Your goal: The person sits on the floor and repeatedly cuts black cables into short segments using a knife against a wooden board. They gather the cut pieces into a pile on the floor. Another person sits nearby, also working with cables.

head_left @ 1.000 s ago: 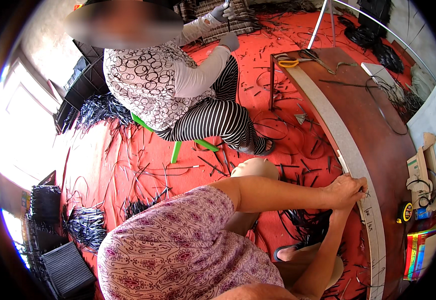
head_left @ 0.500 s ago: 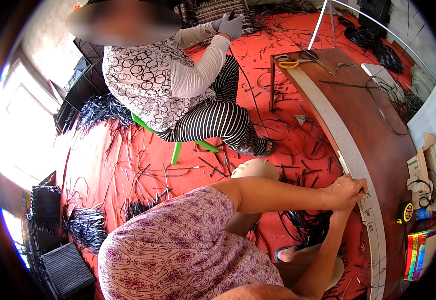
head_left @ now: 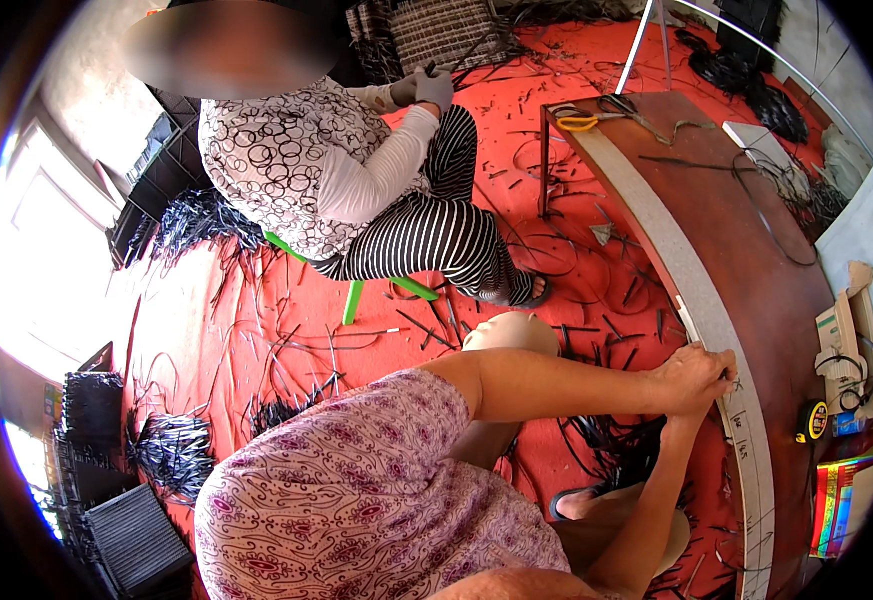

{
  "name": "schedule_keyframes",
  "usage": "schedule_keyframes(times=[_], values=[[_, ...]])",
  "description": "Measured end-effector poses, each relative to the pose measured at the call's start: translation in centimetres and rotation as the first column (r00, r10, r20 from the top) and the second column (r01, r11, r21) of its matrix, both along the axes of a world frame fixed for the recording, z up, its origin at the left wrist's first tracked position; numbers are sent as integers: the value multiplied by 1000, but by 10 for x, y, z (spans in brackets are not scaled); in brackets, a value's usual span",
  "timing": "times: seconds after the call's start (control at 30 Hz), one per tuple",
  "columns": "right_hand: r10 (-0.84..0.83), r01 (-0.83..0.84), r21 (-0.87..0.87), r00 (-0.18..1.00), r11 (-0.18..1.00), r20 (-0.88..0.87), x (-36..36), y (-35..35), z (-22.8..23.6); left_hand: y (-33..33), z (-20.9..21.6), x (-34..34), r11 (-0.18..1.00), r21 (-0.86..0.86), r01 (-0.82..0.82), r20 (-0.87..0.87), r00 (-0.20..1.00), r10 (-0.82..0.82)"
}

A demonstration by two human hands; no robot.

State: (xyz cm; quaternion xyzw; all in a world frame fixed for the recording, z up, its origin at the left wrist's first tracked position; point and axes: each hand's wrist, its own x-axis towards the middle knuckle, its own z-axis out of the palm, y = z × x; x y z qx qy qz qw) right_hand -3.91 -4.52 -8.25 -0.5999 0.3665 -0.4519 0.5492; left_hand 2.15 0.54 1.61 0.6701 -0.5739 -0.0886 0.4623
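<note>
My left hand point(head_left: 684, 372) and my right hand point(head_left: 693, 403) are pressed together at the near edge of the table, over a long pale measuring strip point(head_left: 678, 243) with handwritten marks. The left hand largely covers the right. Fingers of both are closed, and a tiny dark bit shows at the fingertips; what they pinch is too small to make out. Just beyond them along the edge lies a short whitish piece point(head_left: 685, 318). The reddish-brown tabletop point(head_left: 746, 260) stretches away past the strip.
Yellow-handled scissors point(head_left: 578, 123) lie at the table's far end. A yellow-black tape measure point(head_left: 811, 422) and a cardboard piece point(head_left: 836, 345) are at its right. A gloved co-worker point(head_left: 276, 180) sits on a green stool point(head_left: 353, 300). Black strips litter the red floor point(head_left: 256, 350).
The co-worker's gloved hands have come lower and to the left, and the dark strip hanging from them is no longer seen there. My hands hold nearly the same place.
</note>
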Motion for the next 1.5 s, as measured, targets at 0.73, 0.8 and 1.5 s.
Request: schedule_keyframes(times=[0.73,0.8,1.5], values=[[51,-104,143,943,984,329,9,-28,4,5,31,21,996,40,78,139,987,-83],[74,-172,225,918,959,389,3,-26,18,13,37,25,998,-67,-9,239,971,24],[185,-164,248,981,955,-64,-4,11,50,334,193,67,840,-366,-401,344,780,523]])
